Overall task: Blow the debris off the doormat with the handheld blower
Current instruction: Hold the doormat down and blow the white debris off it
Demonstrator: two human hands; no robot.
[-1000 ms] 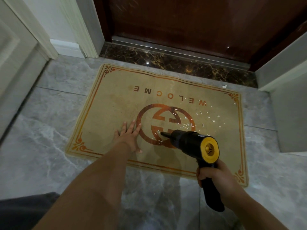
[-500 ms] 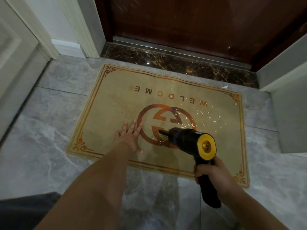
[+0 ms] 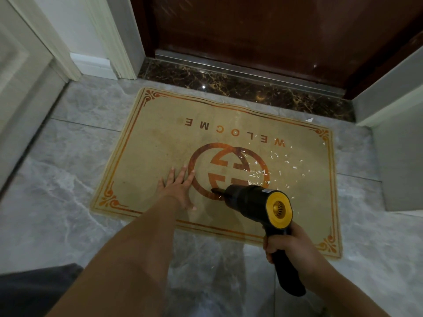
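The flat tan doormat with the orange border and the round orange sign (image 3: 146, 143) was laid on the grey tile floor (image 3: 57, 179), with its long side running left to right in front of the dark brown door (image 3: 274, 30). The left hand (image 3: 177, 187) was pressed flat on the mat with the fingers spread, and nothing was held in it. It was kept just left of the round sign. The black handheld blower with the yellow back end (image 3: 254, 202) was gripped by its handle in the right hand (image 3: 288, 244), which was closed tight around it. The thin nozzle was pointed up and to the left, low over the round sign.

The little white scraps of debris (image 3: 279, 163) were scattered on the right half of the mat, past the nozzle and to its right. The right hand was nearer to them. It was judged that the nozzle needed to be turned rightward. Open floor was seen past the right edge, so the scraps could be pushed there. A grey wall (image 3: 400, 168) stood close on that side.
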